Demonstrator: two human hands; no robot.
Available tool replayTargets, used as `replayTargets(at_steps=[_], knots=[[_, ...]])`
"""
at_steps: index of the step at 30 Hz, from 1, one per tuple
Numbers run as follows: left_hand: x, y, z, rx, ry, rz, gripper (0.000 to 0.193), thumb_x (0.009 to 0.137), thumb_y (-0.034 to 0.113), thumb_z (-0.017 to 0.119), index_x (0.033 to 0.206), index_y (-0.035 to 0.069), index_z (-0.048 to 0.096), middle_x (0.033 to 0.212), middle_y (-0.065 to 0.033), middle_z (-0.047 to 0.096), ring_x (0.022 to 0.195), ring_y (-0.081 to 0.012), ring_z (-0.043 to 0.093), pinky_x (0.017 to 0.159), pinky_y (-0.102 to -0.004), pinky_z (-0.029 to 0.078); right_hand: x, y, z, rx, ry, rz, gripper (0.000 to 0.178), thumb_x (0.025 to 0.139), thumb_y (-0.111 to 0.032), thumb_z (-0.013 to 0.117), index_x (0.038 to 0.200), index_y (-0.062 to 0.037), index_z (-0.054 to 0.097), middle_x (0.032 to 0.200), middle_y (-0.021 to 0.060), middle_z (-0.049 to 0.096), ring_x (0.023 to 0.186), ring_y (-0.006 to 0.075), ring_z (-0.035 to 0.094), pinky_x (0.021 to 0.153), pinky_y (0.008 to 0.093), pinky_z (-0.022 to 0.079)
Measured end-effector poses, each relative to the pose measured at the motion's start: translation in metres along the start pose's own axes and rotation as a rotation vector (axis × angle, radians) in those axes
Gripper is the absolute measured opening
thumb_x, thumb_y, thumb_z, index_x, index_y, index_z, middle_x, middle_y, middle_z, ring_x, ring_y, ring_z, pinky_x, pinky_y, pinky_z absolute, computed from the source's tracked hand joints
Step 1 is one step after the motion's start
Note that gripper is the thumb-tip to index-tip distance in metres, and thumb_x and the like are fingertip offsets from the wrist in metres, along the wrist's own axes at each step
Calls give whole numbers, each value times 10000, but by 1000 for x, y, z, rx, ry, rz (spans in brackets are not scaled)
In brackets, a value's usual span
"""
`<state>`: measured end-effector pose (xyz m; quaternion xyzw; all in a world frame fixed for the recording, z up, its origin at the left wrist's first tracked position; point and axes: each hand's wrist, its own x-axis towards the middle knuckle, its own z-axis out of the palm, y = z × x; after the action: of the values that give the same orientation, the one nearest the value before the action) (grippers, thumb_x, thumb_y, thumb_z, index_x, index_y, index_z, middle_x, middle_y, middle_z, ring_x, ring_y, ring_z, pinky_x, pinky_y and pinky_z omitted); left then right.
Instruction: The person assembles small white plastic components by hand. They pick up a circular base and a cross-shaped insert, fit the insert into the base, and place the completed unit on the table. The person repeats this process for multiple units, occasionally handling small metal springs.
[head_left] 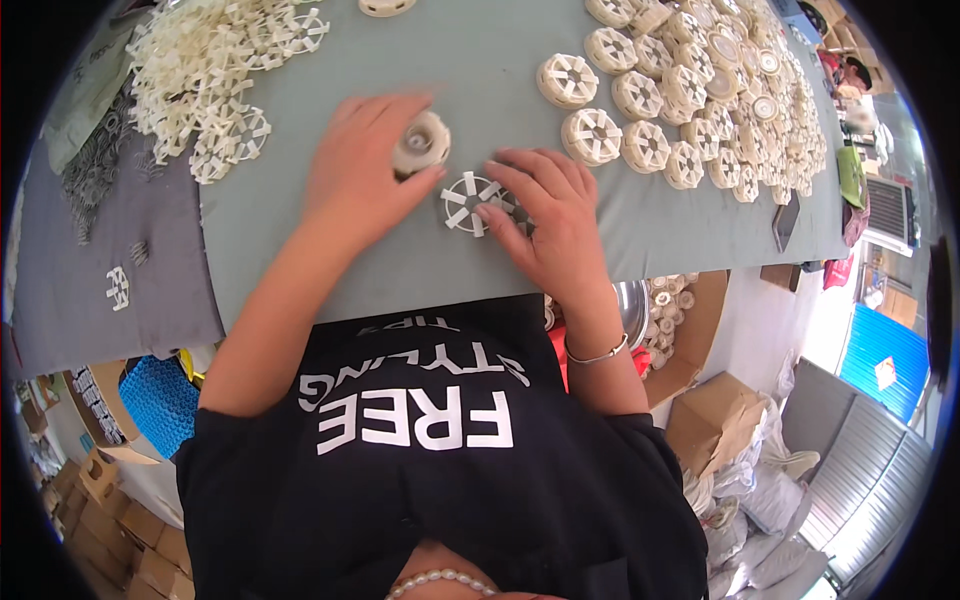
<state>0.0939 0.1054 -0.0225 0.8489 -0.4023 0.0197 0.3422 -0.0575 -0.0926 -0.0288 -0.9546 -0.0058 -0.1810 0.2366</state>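
My left hand (355,175), smeared by motion, grips a round cream plastic housing (430,138) between thumb and fingers. The housing is tilted and shows a hollow with a small round centre. Beside it, my right hand (556,218) pinches the right side of a flat white spoked plastic ring (460,213) at the tabletop. Fingers cover part of that ring. The two parts are apart, the housing up and left of the ring.
A heap of white spoked rings (205,75) lies at the far left, near dark grey springs (95,170). Assembled round parts (640,95) crowd the far right of the green-grey table (300,285). Below the edge stands a carton (708,310) of round parts. A phone-like dark slab (786,222) lies near the right edge.
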Motion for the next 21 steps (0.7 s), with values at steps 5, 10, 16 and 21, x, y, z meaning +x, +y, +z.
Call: replayTargets(at_steps=[5,10,16,21], knots=[[-30,0,-8,-58,17,24,594,775,168,861,1335,74,682,1329,-105,686,1211,-357,593,1058,-458,485,-4,32,-33,-90,247,118,561,759,-381,938,1212,-116,740,1297,132,659,1216,327,597,1091,488,433],[-30,-4,-6,-96,1,13,630,745,166,874,1342,81,691,1333,-119,686,1217,-360,598,1062,-457,479,7,68,-45,-114,256,193,499,740,-316,953,1134,-100,736,1316,120,658,1189,335,619,1023,474,492],[-28,-7,-7,-107,1,12,632,728,182,881,1325,76,701,1321,-134,687,1198,-369,608,1044,-462,488,18,75,-45,-145,149,154,421,749,-280,936,1077,-114,732,1299,104,692,1218,332,628,1065,477,454],[-24,-7,-7,-111,-49,2,643,711,162,880,1321,65,700,1315,-141,686,1194,-370,611,1035,-461,492,14,78,-41,-181,136,149,449,748,-275,935,1101,-118,708,1307,102,701,1212,308,637,1112,481,399]])
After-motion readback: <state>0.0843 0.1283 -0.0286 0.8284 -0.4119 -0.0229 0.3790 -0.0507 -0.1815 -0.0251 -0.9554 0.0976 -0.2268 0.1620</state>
